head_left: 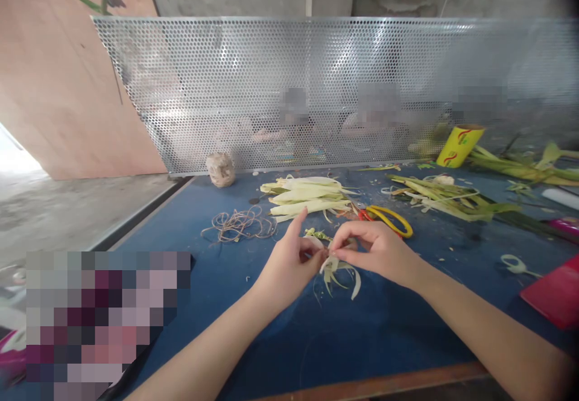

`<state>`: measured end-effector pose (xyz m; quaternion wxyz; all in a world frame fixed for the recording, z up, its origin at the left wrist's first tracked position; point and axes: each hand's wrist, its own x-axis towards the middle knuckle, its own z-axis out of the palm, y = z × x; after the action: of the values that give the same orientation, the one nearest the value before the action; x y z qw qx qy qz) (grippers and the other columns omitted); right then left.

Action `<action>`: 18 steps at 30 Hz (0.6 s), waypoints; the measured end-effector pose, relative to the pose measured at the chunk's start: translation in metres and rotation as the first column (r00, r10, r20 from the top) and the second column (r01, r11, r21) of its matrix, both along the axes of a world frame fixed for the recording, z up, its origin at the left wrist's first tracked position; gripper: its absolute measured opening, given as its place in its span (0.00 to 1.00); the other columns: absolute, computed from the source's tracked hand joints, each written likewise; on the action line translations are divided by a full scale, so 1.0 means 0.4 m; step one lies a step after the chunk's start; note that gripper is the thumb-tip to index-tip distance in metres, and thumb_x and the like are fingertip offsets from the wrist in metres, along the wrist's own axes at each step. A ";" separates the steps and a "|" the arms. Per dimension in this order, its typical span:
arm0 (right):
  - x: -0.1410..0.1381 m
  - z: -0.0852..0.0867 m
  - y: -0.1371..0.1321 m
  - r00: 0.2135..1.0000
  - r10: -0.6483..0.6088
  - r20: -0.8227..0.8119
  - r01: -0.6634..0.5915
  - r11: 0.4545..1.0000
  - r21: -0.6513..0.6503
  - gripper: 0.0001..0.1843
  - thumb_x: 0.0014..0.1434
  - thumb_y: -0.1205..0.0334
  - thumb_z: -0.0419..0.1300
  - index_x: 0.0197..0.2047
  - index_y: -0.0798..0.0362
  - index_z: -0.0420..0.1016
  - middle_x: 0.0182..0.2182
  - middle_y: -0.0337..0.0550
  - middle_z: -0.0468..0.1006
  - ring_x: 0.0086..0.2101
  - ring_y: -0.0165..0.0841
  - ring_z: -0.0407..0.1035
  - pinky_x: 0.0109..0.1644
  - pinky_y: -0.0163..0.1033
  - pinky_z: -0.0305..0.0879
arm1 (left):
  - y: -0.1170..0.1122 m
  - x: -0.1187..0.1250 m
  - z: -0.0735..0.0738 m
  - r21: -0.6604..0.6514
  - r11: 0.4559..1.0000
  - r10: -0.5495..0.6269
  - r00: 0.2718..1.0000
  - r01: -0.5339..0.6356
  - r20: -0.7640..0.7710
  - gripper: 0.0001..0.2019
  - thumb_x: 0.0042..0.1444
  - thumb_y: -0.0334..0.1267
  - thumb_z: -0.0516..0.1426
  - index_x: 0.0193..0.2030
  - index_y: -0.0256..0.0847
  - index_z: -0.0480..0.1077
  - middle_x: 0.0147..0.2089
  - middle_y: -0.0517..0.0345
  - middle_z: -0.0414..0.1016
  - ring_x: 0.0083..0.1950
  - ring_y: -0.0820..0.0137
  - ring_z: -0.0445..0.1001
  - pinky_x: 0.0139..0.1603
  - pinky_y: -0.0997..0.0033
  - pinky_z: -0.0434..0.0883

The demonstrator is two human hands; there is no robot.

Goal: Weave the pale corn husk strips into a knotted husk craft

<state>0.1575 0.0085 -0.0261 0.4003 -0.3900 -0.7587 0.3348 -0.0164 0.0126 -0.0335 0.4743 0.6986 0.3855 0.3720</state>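
Both of my hands meet over the blue table (280, 341). My left hand (289, 259) pinches a small bundle of pale leaf strips (337, 271), its forefinger raised. My right hand (377, 250) pinches the same bundle at its top from the right. Thin curled strips hang down from the bundle onto the table. A little beyond my hands lies a pile of pale husk strips (307, 196).
Yellow-handled scissors (391, 219) lie behind my right hand. A tangle of brown twine (239, 225) and a twine ball (221, 169) sit to the left. Green leaves (447, 199), a yellow cup (459, 146) and a red object (554, 295) are on the right. People sit behind the perforated metal screen (316, 87).
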 end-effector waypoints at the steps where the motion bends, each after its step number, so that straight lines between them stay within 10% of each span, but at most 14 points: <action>1: -0.002 0.001 -0.002 0.999 -0.007 0.047 0.005 0.999 0.038 0.02 0.51 0.67 0.58 0.28 0.53 0.71 0.26 0.39 0.72 0.28 0.28 0.66 0.33 0.33 0.64 | -0.001 0.000 0.003 0.001 1.000 0.006 1.000 -0.006 -0.004 0.37 0.51 0.31 0.54 0.64 0.37 0.38 0.26 0.63 0.69 0.27 0.75 0.65 0.32 0.72 0.64; 18: -0.001 0.009 -0.023 0.936 -0.163 0.312 0.033 0.923 0.384 0.09 0.50 0.73 0.53 0.33 0.50 0.65 0.26 0.36 0.69 0.30 0.29 0.63 0.42 0.41 0.57 | -0.006 0.000 0.020 -0.006 0.999 0.047 0.998 -0.047 -0.035 0.36 0.50 0.32 0.53 0.64 0.34 0.40 0.26 0.63 0.70 0.27 0.75 0.66 0.30 0.74 0.64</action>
<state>0.1571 -0.0006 -0.0226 0.3474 -0.3963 -0.8448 0.0920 -0.0165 0.0101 -0.0255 0.4608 0.6941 0.4114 0.3695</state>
